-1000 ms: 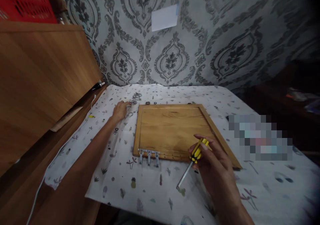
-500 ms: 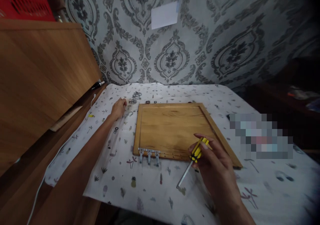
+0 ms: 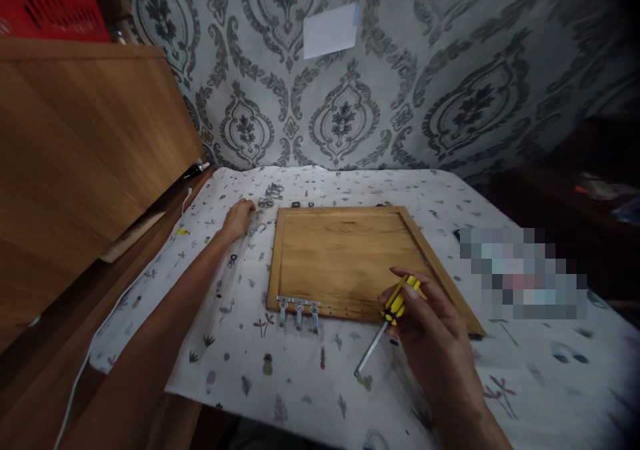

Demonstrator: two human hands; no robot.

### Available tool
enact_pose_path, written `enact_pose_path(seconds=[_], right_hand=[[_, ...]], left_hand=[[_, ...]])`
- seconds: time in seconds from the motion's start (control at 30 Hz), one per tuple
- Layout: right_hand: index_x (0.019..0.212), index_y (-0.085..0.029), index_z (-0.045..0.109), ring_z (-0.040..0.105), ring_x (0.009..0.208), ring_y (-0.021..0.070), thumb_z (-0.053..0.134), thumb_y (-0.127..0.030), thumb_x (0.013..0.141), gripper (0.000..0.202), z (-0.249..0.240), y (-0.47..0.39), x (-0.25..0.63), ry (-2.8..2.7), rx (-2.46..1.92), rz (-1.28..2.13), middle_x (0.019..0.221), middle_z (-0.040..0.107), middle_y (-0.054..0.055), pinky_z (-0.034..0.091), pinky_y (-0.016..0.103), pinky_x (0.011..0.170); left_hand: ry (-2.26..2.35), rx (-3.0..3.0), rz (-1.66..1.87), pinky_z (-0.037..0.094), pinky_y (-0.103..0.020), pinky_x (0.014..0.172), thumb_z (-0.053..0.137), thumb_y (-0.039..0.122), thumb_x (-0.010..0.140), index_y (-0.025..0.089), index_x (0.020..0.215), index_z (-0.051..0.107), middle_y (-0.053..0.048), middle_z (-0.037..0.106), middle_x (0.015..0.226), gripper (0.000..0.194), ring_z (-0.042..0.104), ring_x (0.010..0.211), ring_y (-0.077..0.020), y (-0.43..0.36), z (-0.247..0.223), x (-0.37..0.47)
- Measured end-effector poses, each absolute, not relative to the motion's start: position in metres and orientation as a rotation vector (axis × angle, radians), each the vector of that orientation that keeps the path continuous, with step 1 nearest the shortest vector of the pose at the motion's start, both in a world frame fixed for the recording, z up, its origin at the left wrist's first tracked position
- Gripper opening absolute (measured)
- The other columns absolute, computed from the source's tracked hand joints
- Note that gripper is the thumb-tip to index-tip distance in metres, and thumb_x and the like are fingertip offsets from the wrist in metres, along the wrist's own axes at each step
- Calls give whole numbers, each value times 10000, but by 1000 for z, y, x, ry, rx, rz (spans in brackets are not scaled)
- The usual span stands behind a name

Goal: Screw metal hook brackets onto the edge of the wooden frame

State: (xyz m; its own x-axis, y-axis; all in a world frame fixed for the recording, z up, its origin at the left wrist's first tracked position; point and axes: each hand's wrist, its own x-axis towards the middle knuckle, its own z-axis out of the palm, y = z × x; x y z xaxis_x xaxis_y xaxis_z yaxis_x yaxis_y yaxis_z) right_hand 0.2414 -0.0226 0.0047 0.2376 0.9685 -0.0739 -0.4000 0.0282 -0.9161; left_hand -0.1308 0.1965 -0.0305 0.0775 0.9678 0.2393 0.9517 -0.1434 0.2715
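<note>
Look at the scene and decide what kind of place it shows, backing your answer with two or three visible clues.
Probably a room at home: patterned wallpaper, a printed cloth covering the work surface, and a red plastic basket on a wooden cabinet.

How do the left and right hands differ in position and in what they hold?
The right hand holds a yellow screwdriver; whether the left hand holds anything is unclear. The left hand reaches out beside small metal pieces, while the right hand is closer in, by the wooden board's near edge. Both are bare.
</note>
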Motion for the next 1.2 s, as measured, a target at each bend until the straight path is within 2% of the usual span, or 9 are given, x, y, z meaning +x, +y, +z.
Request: enact_pose_path(seconds=[0.2,0.4,0.5,0.57,0.63,0.73,0.97,1.2], right_hand=[[1020,-243,757,561,486,115,973,-583,587,591,7,-22,242,-692,-1032,1226,633,646,-15,431,180,364],[1040,-239,751,555,472,116,931,-568,664,531,3,-23,242,-740,-1025,1202,656,670,-5,424,191,363],[1031,-236,750,562,486,117,952,-584,620,576,4,-23,242,-705,-1033,1215,657,680,-1,427,184,367],[1033,-238,746,558,482,115,973,-587,581,614,5,-23,242,-672,-1038,1228,654,688,-1,433,183,369],[1043,-240,741,553,484,112,982,-590,563,642,5,-23,242,-653,-1040,1232,653,692,-2,435,178,368],[1049,-240,739,562,509,115,979,-590,574,637,5,-23,241,-664,-1031,1216,656,691,-4,417,163,358],[1043,-244,731,570,500,119,948,-553,650,546,7,-23,240,-750,-983,1224,650,676,-17,434,189,376],[1026,-243,730,579,493,125,953,-547,638,541,5,-22,239,-732,-978,1191,633,671,-21,432,197,374]], left_hand=[[2013,2292,606,599,-480,988,669,385,1027,175,1333,639,-118,649,1354,372,672,1168,-258,193,-33,-132],[1937,2288,682,602,-468,980,661,384,1033,175,1303,655,-113,665,1325,341,680,1142,-245,183,-33,-127],[1931,2257,767,601,-459,969,668,391,1030,164,1250,672,-101,687,1267,316,690,1105,-233,176,-30,-131],[1947,2225,840,590,-444,971,645,343,1037,156,1186,692,-89,712,1192,243,696,1064,-220,169,-27,-136],[1969,2191,906,574,-406,972,565,226,1035,163,1121,716,-78,738,1110,185,702,1017,-210,159,-26,-142],[1994,2155,958,560,-364,943,486,134,960,186,1061,743,-64,762,1017,280,705,965,-217,140,-26,-146],[1988,2141,890,534,-314,842,598,262,926,208,1010,733,-54,756,955,168,671,903,-219,103,-39,-123],[2076,2000,864,523,-331,871,659,297,972,220,937,723,-50,754,959,106,678,972,-232,111,-42,-114]])
